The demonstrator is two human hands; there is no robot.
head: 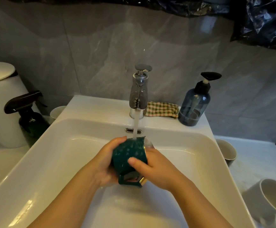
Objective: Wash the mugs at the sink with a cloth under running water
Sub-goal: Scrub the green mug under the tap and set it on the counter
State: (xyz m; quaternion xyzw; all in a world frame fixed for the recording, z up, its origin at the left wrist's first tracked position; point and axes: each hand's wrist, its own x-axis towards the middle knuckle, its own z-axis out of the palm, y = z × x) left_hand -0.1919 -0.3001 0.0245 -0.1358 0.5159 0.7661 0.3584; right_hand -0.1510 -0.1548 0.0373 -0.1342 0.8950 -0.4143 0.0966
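1. Green mug (127,153) lies on its side over mid-sink (64,162), under the stream (136,127).
2. Left hand (106,163) fingers wrap its base; right hand (157,168) pinches the rim, thumb outside.
3. Checked cloth (162,110) lies by the far tap (139,96): likely needed; rotate mug steadily.

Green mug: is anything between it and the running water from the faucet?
Nothing visible. The stream falls from the faucet straight onto the green mug, which the left hand and right hand hold over the sink.
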